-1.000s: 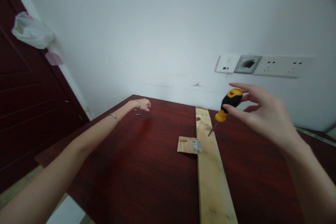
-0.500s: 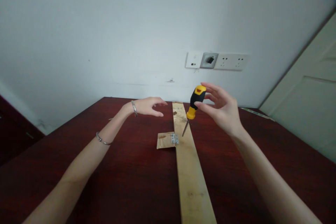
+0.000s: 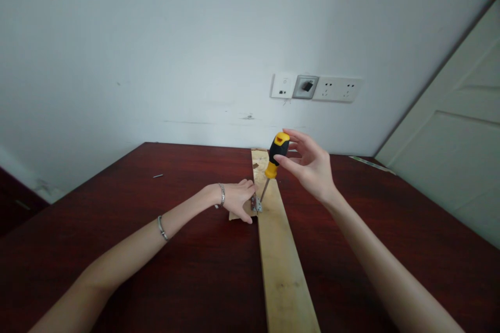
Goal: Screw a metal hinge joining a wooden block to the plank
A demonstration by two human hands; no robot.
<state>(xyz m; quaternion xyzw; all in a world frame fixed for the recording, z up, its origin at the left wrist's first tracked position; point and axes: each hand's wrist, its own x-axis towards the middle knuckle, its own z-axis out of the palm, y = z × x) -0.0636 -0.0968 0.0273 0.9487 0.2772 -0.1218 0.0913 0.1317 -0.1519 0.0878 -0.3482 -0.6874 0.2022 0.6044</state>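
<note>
Screwdriver (image 3: 274, 158), yellow and black in the handle, stands tilted over the hinge (image 3: 256, 204): its handle leans toward 1 o'clock, and its shaft runs down toward 7 o'clock until the tip meets the small metal leaf. I read this long axis as the governing relation, since the tip lies below and to the 7 o'clock side of the grip. My right hand (image 3: 310, 169) closes its thumb and fingertips around the upper handle, with the palm at 3 o'clock from the tool. My left hand (image 3: 239, 199) sits at 9 o'clock from the hinge, fingers curled and pinched right at the leaf; whether a screw is held between them I cannot tell. The left hand also covers most of the small wood piece (image 3: 233, 215), which lies flat against the left edge of the long plank (image 3: 279, 255). The plank runs from 12 o'clock at the wall toward 6 o'clock at my body, across the dark red table (image 3: 117, 250). Of the two hands, the left is nearer the hinge. A small loose screw (image 3: 158, 176) lies well apart at 10 o'clock. Wall sockets (image 3: 316, 87) sit above at 12 o'clock.
</note>
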